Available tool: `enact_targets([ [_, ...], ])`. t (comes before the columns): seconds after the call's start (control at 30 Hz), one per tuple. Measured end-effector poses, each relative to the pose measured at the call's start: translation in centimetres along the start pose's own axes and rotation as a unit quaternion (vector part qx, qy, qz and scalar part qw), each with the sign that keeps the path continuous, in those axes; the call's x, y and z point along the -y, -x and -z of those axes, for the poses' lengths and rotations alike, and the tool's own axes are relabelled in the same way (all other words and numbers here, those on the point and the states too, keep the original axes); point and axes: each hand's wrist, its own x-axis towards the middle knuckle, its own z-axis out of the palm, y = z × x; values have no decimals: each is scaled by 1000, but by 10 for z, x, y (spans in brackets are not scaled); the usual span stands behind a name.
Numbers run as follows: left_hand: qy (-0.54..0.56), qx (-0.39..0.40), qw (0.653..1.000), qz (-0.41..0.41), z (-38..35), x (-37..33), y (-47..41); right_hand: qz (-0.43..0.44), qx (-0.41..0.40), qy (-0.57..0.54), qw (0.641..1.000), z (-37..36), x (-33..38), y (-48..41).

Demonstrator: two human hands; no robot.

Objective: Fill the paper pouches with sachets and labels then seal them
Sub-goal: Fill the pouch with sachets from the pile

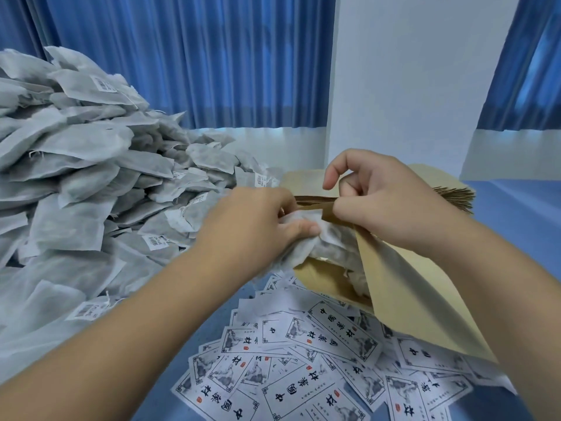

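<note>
Looking down from the head view, the left hand (261, 221) has its fingers curled round a bunch of white sachets (326, 238) and grips them at the mouth of a brown paper pouch (406, 296). The bunch lies partly inside the pouch and partly outside it, on its left side. The right hand (382, 205) pinches the upper edge of the pouch between thumb and forefinger, and its other fingers are bent above it. The mouth of the pouch stands open toward the left. The pouch is held tilted above the table, with its closed end pointing to the near right.

Under the pouch and the two forearms, on the near part of the blue table (516, 226), many white labels (306, 369) lie scattered and overlapping. They carry black characters and small red stamps. At the left a big pile of sachets (79, 165) rises high, and some of them carry small barcode tags. Just behind the hands, at the far side, a stack of pouches (455, 196) of the same brown paper lies flat, and its edges show as thin dark lines. Blue curtains (182, 62) hang at the far side, with a white wall (409, 74) between them.
</note>
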Motion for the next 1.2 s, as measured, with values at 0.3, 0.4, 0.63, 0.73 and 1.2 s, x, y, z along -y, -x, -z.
enact_targets([
  [0.3,-92,68,965,-235,-17,5,27,0,11,8,1000,-5,-6,-1],
  [0.4,-121,174,952,-220,-22,9,31,-1,9,15,1000,-5,-6,-1],
  [0.63,78,367,919,-119,-9,25,43,6,10,14,1000,-5,-4,-1],
  [0.73,147,316,934,-80,2,34,39,6,2,18,1000,-3,-3,0],
  [1.2,103,353,928,58,24,84,26,1,0,17,1000,-3,-1,1],
])
